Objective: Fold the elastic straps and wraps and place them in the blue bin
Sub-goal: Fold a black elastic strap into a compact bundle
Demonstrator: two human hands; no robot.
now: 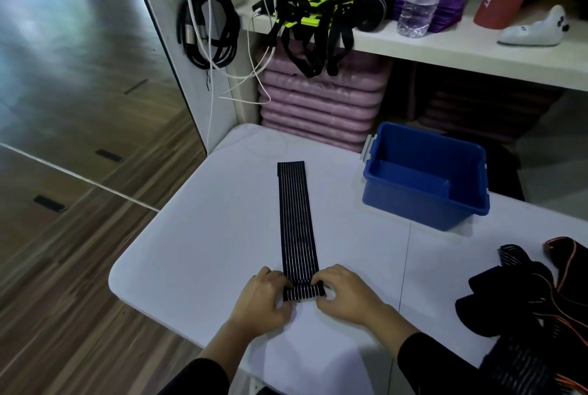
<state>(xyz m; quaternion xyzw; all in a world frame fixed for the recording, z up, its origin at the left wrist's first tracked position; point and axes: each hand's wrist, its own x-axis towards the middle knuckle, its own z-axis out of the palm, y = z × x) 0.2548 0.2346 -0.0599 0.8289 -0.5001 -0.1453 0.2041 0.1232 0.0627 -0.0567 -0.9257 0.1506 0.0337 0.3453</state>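
While the striped elastic wrap lies flat on the white table, left hand and right hand pinch its folded near end (soft, stretchy, probably springy); grip both edges.

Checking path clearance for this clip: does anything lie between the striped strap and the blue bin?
Nothing visible does: only table surface lies between the striped strap, pinched by left hand and right hand, and the blue bin.
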